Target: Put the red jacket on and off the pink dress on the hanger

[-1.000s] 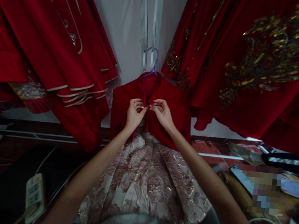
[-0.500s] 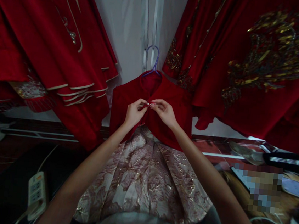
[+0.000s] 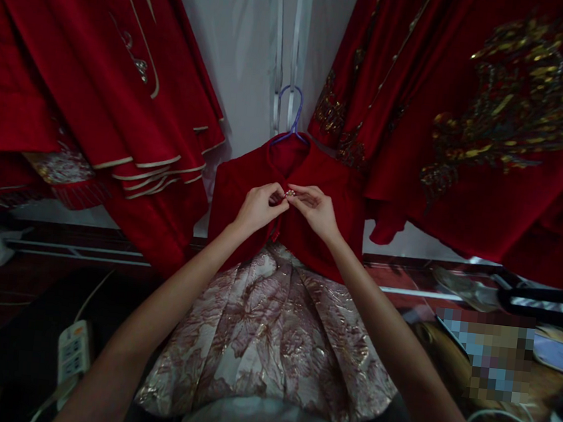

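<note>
A short red jacket hangs on a purple hanger in front of me, above a pale pink brocade skirt. At the middle of the jacket's front is a small beaded button. My right hand pinches this button between thumb and index finger. From the other side my left hand is closed at the jacket's front edge, its fingertips touching the left of the button. The fine detail between those fingertips is too small to make out. Below them, a bit of red trim shows along the opening.
Red garments hang at the left, and more with gold sequin work at the right. A white power strip lies low on the left. At the right are a phone and a cable on a wooden surface.
Both hands have shifted slightly right in view with the jacket. The left thumb and index finger form a rounder pinch, and the beaded button shows more clearly between the hands.
</note>
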